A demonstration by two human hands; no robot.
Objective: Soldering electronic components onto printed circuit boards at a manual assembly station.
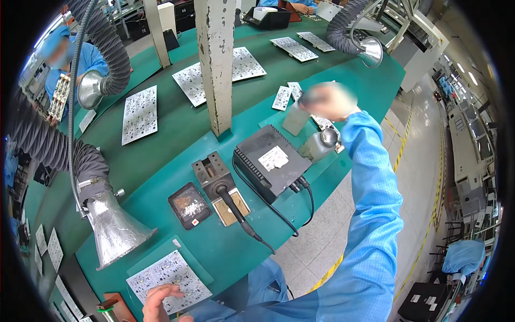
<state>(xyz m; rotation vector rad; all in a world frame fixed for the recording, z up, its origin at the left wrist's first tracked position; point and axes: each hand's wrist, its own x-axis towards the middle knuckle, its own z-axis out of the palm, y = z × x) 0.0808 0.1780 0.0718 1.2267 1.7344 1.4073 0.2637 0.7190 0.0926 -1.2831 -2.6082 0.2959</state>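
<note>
My left hand (156, 304) is at the near edge of a white circuit board (173, 271). Its fingers curl over the board with the thumb apart, and nothing shows between them. The board lies on a green mat (199, 264) at the near left. My right hand (333, 102) reaches far right, at the top of a translucent bottle (295, 119). That hand is blurred, and a dark shape shows at its fingertips, so its grip is unclear. Beside it stands a second bottle (314, 146) with a round metal top.
A black soldering station (272, 155) is mid-bench, its iron (232, 203) in a stand, near a tray (190, 206) of scraps. A metal post (215, 70) rises behind. Fume ducts (115, 228) hang left. Circuit boards (140, 114) lie along the far strip; a co-worker (88, 59) sits across.
</note>
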